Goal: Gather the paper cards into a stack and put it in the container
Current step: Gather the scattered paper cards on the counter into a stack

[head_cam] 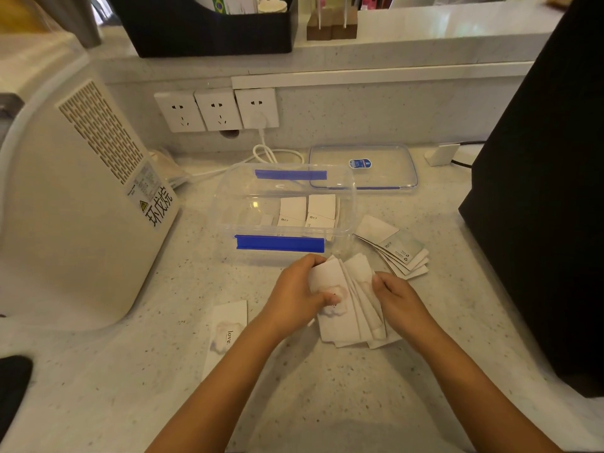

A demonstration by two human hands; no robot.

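Both hands hold a fanned bunch of white paper cards point(346, 308) just above the counter. My left hand point(295, 297) grips the bunch's left side, thumb on a pink cloud print. My right hand point(397, 297) pinches its right edge. A clear plastic container point(228, 220) with blue clips stands just beyond the hands, with a few white cards inside point(309, 209). A second fan of cards point(397, 248) lies face down to the right of the container. One single card point(227, 335) printed "love" lies left of my left forearm.
The container's clear lid point(385, 165) lies flat behind it to the right. A large white appliance point(75, 204) stands at the left, a black box point(542, 191) at the right. Wall sockets point(217, 109) and a white cable point(268, 153) are at the back.
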